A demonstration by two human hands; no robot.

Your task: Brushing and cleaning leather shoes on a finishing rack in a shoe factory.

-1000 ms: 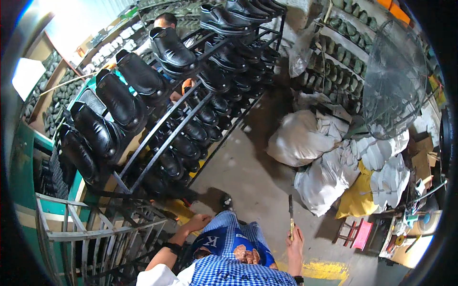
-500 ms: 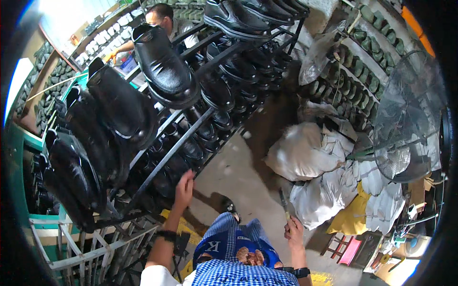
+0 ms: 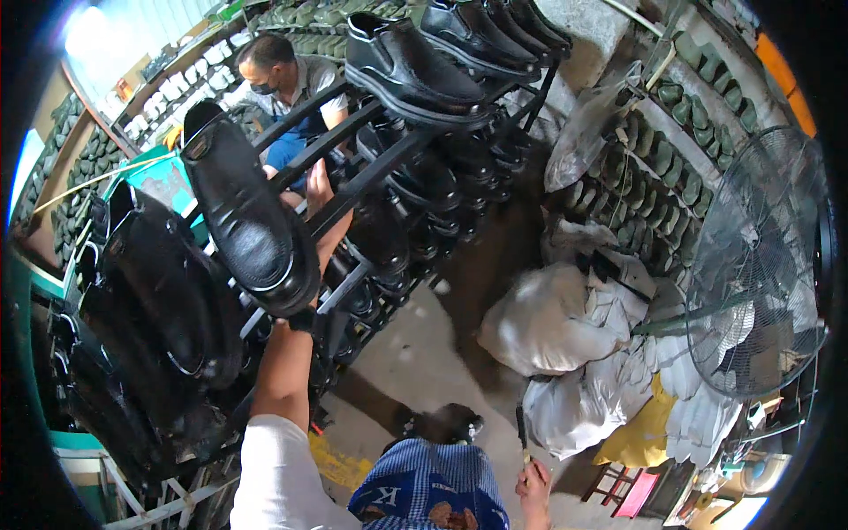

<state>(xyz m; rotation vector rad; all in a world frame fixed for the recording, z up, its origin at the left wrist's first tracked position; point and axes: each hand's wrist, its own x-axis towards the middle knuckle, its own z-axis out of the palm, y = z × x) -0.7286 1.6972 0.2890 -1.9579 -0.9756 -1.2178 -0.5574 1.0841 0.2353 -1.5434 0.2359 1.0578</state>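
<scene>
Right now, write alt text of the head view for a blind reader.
A person's left arm reaches in among black shoes on a metal rack, while their right hand holds a slim dark tool. A co-worker is beyond the rack; white sacks and a fan stand at the right.

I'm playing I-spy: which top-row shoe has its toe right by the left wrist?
The black shoe standing apart, between the crowded shoes at left and the upper-middle ones. Only its toe appears beside the wristband.

Shoe workshop: racked black shoes (image 3: pixel 252 221), shelved green lasts (image 3: pixel 663 157)
</scene>
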